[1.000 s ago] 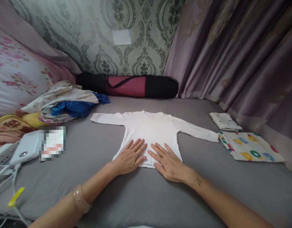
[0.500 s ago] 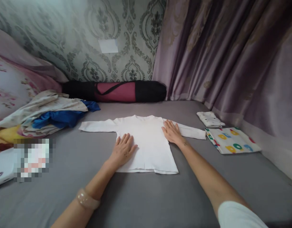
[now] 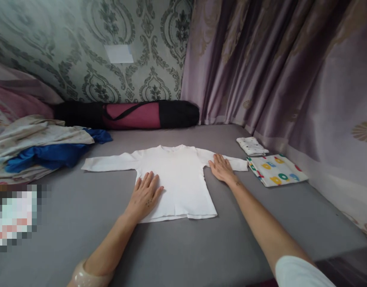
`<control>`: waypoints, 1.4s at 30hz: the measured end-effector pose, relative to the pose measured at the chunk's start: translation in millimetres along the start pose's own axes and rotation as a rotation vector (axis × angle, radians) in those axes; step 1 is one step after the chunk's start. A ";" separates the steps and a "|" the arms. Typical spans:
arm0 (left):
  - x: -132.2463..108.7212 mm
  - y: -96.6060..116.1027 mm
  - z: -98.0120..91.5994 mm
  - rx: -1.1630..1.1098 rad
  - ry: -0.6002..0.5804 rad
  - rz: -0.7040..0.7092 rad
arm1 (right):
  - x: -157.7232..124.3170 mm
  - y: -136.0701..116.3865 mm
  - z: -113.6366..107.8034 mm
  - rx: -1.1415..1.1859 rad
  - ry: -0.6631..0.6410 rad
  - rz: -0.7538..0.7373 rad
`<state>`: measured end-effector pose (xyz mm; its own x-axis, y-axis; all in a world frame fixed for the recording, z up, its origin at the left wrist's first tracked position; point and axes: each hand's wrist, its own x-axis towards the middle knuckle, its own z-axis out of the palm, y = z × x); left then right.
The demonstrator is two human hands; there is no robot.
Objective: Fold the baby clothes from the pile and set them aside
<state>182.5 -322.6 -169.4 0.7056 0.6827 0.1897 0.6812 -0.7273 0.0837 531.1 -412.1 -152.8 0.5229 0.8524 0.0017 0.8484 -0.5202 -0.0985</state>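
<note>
A white long-sleeved shirt (image 3: 177,179) lies spread flat on the grey sheet (image 3: 183,251), both sleeves stretched out sideways and its neckline away from me. My left hand (image 3: 145,195) rests flat on the shirt's lower left side, fingers extended and slightly spread. On the right sleeve, partway along it, lies my right hand (image 3: 222,167), palm down with fingers stretched out. Neither hand grips the cloth. Parts of the shirt under both hands are hidden.
Right of the shirt are a folded cloth with colourful letters (image 3: 279,170) and a smaller folded dotted cloth (image 3: 252,146). A black and maroon long bag (image 3: 132,114) lies along the wall. Rumpled clothes (image 3: 46,139) lie at the left, near a pixelated item (image 3: 16,217). Purple curtains (image 3: 261,67) hang at right.
My right hand has slid from the shirt's right shoulder and side outward onto the sleeve. My left hand stays on the lower left side. The view has turned slightly right.
</note>
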 end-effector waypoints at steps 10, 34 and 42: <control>-1.4 -0.8 1.6 0.025 -0.016 -0.009 | -0.5 48.2 -22.3 0.013 0.053 0.172; -0.1 0.0 0.5 0.036 -0.040 -0.010 | 4.7 77.2 -49.2 -0.157 -0.060 0.281; -0.2 1.2 -0.2 0.019 -0.007 -0.014 | 8.9 116.4 -61.1 0.455 0.066 0.393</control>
<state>183.2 -323.6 -169.1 0.6970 0.6936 0.1822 0.6949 -0.7160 0.0675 639.6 -468.4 -103.4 0.8064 0.5882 -0.0613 0.4773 -0.7085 -0.5198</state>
